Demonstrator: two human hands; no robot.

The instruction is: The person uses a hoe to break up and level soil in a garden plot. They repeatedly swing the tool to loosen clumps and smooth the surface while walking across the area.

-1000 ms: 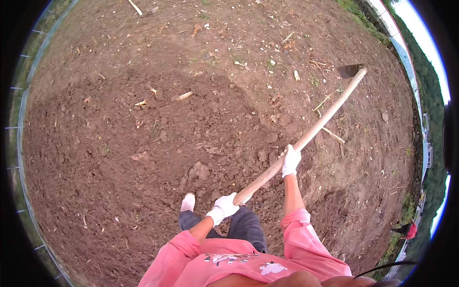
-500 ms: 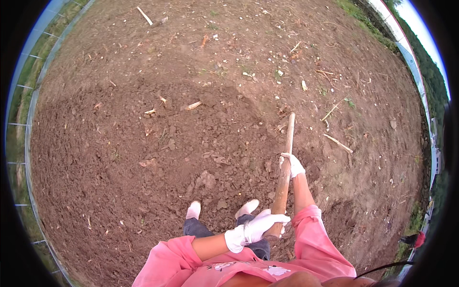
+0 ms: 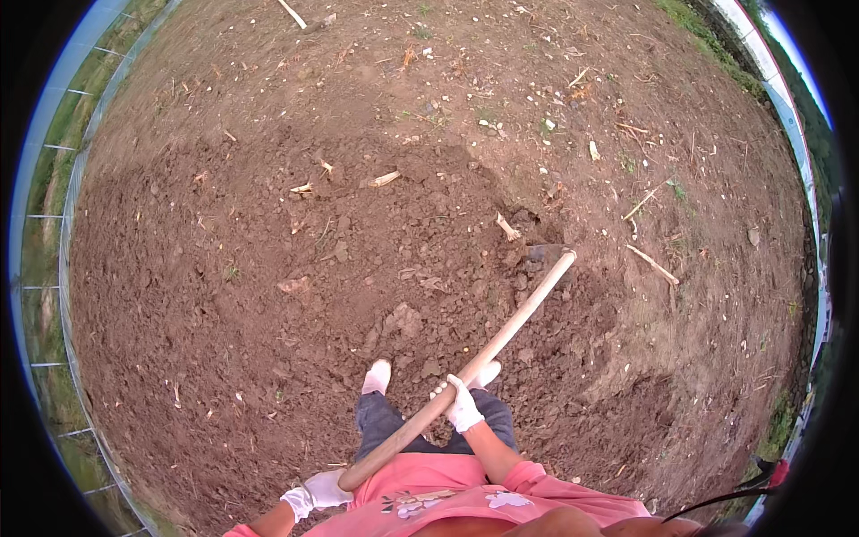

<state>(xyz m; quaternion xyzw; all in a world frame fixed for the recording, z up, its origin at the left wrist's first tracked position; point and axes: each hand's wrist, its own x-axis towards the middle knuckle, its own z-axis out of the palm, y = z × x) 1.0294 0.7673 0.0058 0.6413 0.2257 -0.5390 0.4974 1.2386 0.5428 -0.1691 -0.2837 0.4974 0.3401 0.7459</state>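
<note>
Low in the view, near your pink top (image 3: pixel 420 469), your left grip (image 3: pixel 324 492) is closed in its white glove around the butt end of the hoe (image 3: pixel 513 320). Farther up the wooden handle, just in front of your dark trousers (image 3: pixel 380 419), your right grip (image 3: pixel 463 410) is wrapped around the same shaft, also gloved in white. The hoe slants up and to the right from you, across your right boot and over the broken brown soil (image 3: pixel 197 295). Its dark blade (image 3: pixel 542 253) rests at the loosened ground, with its lower edge hard to make out. Just beyond the blade you have a pale stub of stalk (image 3: pixel 508 227), next to a dark hollow. To the right, well apart from the hoe, a bare stick (image 3: pixel 652 265) lies on paler ground, with a thinner twig (image 3: pixel 646 201) above it. Your light-coloured boots (image 3: pixel 378 377) stand on the turned earth, near a large clod (image 3: pixel 403 320). More stalk pieces (image 3: pixel 386 179) lie farther ahead of you.
</note>
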